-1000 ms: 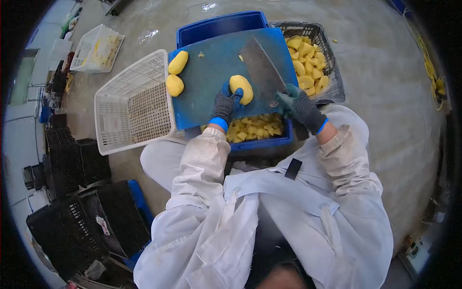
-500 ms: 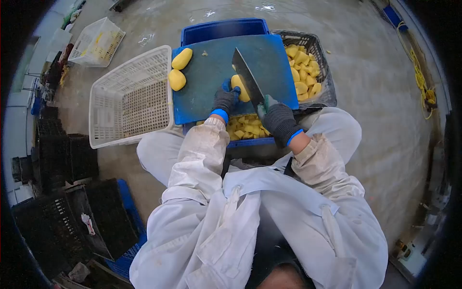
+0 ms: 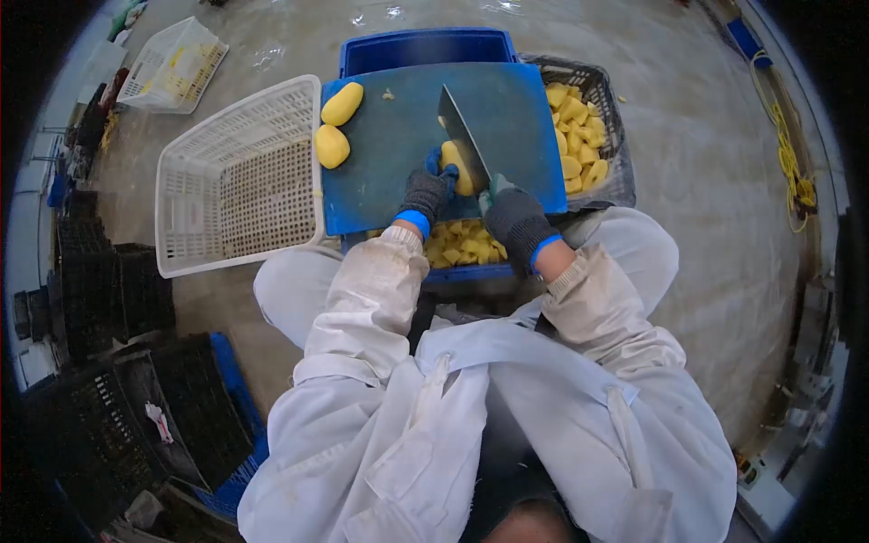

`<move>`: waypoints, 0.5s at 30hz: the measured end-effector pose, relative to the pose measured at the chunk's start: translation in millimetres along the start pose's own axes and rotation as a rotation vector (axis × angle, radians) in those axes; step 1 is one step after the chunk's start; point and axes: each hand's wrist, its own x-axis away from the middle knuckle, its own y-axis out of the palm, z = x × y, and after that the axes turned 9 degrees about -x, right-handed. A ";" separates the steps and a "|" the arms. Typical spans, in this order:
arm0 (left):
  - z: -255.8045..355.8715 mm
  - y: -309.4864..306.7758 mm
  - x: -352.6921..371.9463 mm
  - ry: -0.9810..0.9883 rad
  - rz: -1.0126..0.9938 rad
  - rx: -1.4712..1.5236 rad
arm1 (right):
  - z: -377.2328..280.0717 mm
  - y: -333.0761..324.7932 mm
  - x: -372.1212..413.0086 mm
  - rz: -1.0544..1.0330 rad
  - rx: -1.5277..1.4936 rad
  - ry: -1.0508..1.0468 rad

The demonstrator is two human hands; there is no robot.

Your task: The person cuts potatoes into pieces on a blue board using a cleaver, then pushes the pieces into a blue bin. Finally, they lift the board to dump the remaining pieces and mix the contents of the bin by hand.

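Observation:
My left hand [image 3: 429, 188], in a dark glove with blue fingertips, holds a peeled yellow potato [image 3: 460, 169] on the blue cutting board [image 3: 389, 122]. My right hand [image 3: 516, 215], gloved too, is closed round the handle of a large knife [image 3: 465, 136]. The blade lies along the potato's right side; whether it has cut in cannot be made out. Two whole potatoes [image 3: 342, 104] rest at the board's left edge. Cut pieces [image 3: 459, 242] fill a blue bin below the board's near edge.
An open white basket [image 3: 240, 195] stands left of the board. On the right is a dark crate [image 3: 617, 167] of potato chunks. A blue bin [image 3: 425, 45] shows behind the board. Another white basket [image 3: 174, 65] is at the far left, and black crates [image 3: 181, 416] lie lower left.
The view has shifted slightly. The knife blade now sits a little closer against the potato's right side. Both hands keep their holds.

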 end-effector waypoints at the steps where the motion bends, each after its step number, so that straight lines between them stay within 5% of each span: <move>1: 0.6 1.0 4.1 0.011 0.000 0.005 | 4.9 7.6 -3.3 0.017 -0.012 -0.004; 7: 23.9 -14.0 6.5 -0.035 -0.056 -0.149 | 24.9 32.4 -37.3 0.010 -0.109 -0.005; 10: 26.0 -6.1 17.9 0.126 0.061 -0.124 | 28.0 36.6 -30.2 0.057 -0.176 -0.023; 13: 12.8 -2.5 32.6 -0.091 0.062 -0.001 | 12.1 48.0 -9.0 0.041 -0.253 -0.011; 15: 18.1 -21.1 51.9 -0.066 0.177 -0.209 | -0.9 51.3 4.2 0.032 -0.245 -0.039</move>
